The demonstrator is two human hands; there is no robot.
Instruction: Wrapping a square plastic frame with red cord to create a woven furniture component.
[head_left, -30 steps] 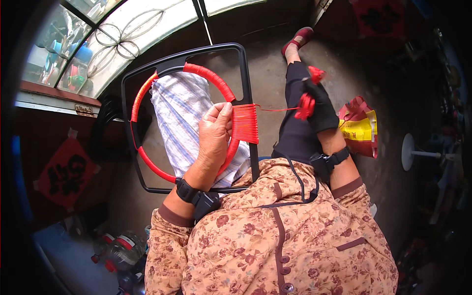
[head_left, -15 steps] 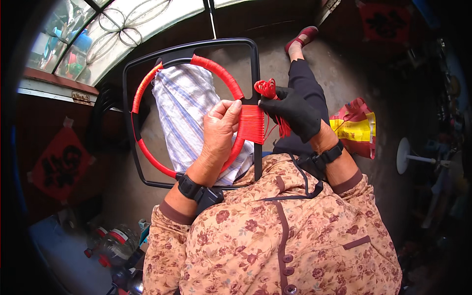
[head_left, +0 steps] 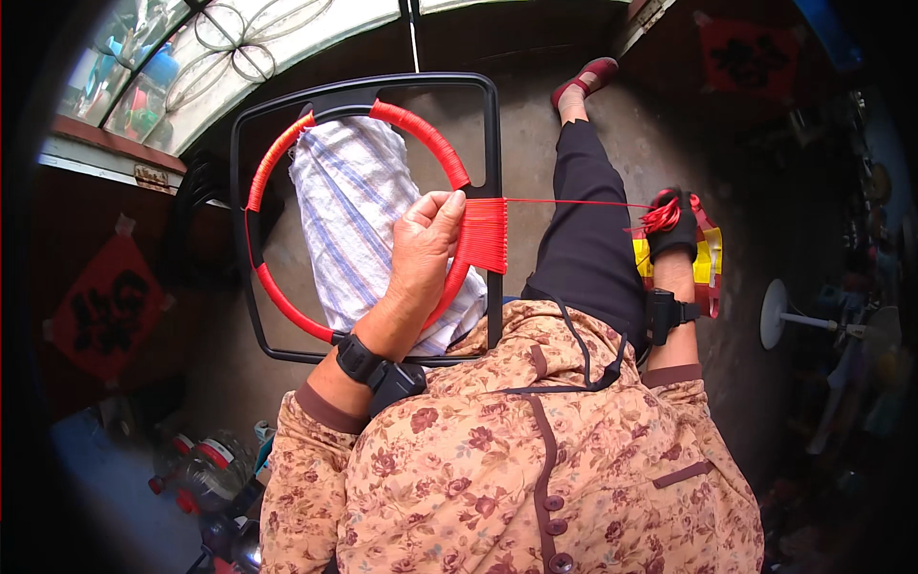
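The left hand (head_left: pixel 426 234), at the centre of the frame, is closed, its thumb and forefinger pinched together at the upper left edge of a red cord band (head_left: pixel 484 235); the right hand (head_left: pixel 672 230), right of centre and in a black glove, is closed round a bundle of red cord (head_left: pixel 660 212), with loops spilling over the glove; a single taut strand (head_left: pixel 574 201) runs almost level between the band and the bundle, crossing above a dark trouser leg (head_left: pixel 593 230).

The band, its turns laid side by side, joins a ring (head_left: pixel 418 129) to the right-hand bar of a black frame (head_left: pixel 494 134), left of centre in the picture; the ring is wrapped in red along several stretches, with black showing between them near the top; a white cloth with blue stripes (head_left: pixel 349 210) shows through the ring, running down behind the left hand and forearm.

Both wrists wear black straps, one on the left wrist (head_left: pixel 359 362) and one on the right (head_left: pixel 674 316); the floral shirt (head_left: pixel 497 459) fills the lower middle; a red and yellow bag (head_left: pixel 710 256) shows behind the right hand; a dark red shoe (head_left: pixel 585 80) is at upper centre; a white disc on a stem (head_left: pixel 773 314) is at the right; clear bottles (head_left: pixel 210 469) are at lower left; red paper sheets hang at the left (head_left: pixel 110 311) and upper right (head_left: pixel 751 57); a window (head_left: pixel 316 48) spans the upper left.
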